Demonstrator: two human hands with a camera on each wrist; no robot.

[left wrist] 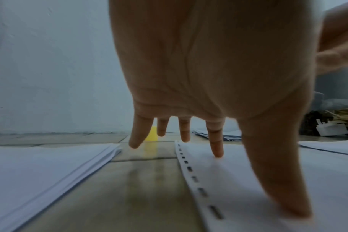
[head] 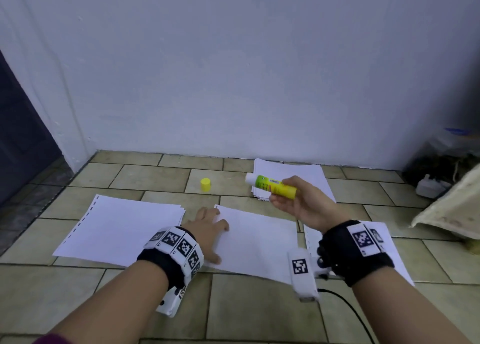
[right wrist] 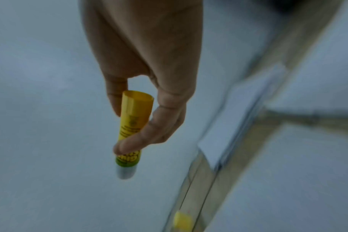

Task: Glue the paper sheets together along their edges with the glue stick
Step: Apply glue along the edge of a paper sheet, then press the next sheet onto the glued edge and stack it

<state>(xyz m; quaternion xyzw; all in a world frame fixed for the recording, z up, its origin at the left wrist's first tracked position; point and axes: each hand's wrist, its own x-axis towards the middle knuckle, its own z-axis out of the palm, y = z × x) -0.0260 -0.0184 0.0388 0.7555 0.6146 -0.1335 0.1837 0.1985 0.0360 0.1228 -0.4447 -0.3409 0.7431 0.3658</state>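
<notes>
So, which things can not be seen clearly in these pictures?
- Glue stick label: right wrist view too blurred to read, partly covered by the right hand.
- Sheet at right: head view, right wrist strap covers most of it.
- Yellow cap: left wrist view, left hand fingers hide part of it.
- Clutter at far right: dim, cut off.

Yellow-green glue stick [head: 271,186], yellow cap [head: 205,184], white paper sheets [head: 257,239]

text: none is reading clearly | glue stick [head: 271,185]: green-and-yellow label is carrying printing, too blurred to make out in any view | wristbands [head: 181,246]: are showing black-and-white square code markers, patterns only, with tiny characters beside them too small to read
</notes>
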